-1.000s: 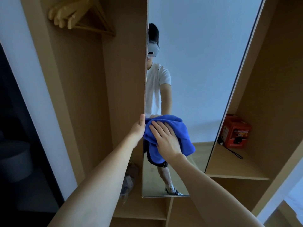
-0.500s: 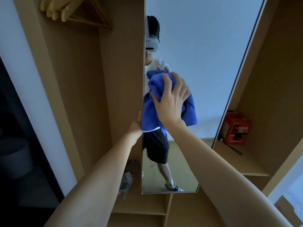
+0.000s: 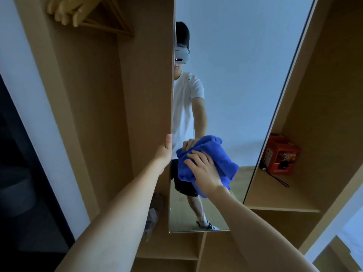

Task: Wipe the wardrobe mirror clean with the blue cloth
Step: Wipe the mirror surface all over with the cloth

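The tall wardrobe mirror [image 3: 235,75] is fixed to an open wooden door and reflects a person in a white shirt. A crumpled blue cloth [image 3: 220,158] lies against the lower left part of the glass. My right hand [image 3: 204,171] presses it onto the mirror with fingers spread flat over the fabric. My left hand [image 3: 164,154] grips the door's left edge at about the same height, thumb on the front edge and fingers hidden behind the panel.
Wooden hangers [image 3: 82,14] hang at the top left inside the wardrobe. A red box [image 3: 280,156] with a black cord [image 3: 279,180] sits on the right shelf [image 3: 275,195]. A crumpled bag [image 3: 155,214] lies low behind the door.
My right hand swept the cloth up the mirror to about chest height, then back down to the lower left area. My left hand stayed on the door edge.
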{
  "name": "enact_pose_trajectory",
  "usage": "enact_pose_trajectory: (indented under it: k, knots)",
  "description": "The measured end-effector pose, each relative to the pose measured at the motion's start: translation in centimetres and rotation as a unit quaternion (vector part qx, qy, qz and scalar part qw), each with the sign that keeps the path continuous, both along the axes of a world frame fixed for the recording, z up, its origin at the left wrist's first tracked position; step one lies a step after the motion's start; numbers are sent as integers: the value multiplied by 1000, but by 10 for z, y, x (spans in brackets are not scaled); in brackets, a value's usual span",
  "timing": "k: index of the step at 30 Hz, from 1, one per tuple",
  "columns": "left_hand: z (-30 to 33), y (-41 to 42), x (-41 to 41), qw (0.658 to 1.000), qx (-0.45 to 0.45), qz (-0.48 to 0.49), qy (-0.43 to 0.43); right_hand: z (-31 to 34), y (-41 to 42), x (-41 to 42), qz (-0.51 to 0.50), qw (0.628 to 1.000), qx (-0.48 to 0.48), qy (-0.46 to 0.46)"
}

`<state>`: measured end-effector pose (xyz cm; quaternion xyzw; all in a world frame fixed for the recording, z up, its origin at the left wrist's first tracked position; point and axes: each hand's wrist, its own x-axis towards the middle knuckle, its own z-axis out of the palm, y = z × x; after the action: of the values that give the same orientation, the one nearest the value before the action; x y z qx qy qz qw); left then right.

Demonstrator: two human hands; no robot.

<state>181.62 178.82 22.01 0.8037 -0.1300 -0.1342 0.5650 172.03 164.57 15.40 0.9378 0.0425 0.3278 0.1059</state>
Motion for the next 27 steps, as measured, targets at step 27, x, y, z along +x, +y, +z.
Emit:
enact_pose_trajectory:
  k: [27]
  knots:
    - [-1,-11,-4,998,-43,26,25,5,5,-11,-142,988,-6,54]
